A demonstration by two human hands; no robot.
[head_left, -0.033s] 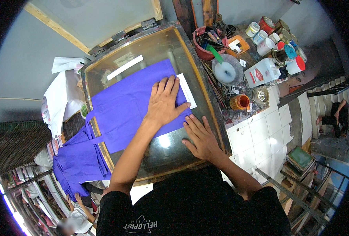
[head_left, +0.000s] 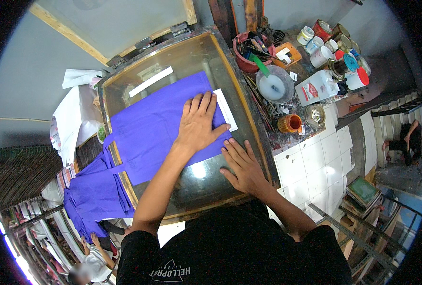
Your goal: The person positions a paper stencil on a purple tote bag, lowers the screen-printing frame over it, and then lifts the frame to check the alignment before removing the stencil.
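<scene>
A purple fabric bag (head_left: 149,128) lies flat on the glass top of a wood-framed table (head_left: 199,190), its handles hanging toward the left edge. My left hand (head_left: 199,121) rests palm down on the bag near its right side, fingers stretched out. Close by, my right hand (head_left: 243,166) lies on the glass with fingers spread, their tips at the bag's lower right corner. One white strip (head_left: 226,111) borders the bag's right edge, partly beside my left thumb. Another white strip (head_left: 151,81) lies beyond the bag's far edge. Neither hand grips anything.
More purple bags (head_left: 97,192) are piled at the left. A hinged frame (head_left: 120,28) stands raised behind the table. To the right are a red basin (head_left: 244,61) of tools, a tub (head_left: 275,88) of pale liquid, a white jug (head_left: 318,88) and several paint cans. Another person (head_left: 94,263) is lower left.
</scene>
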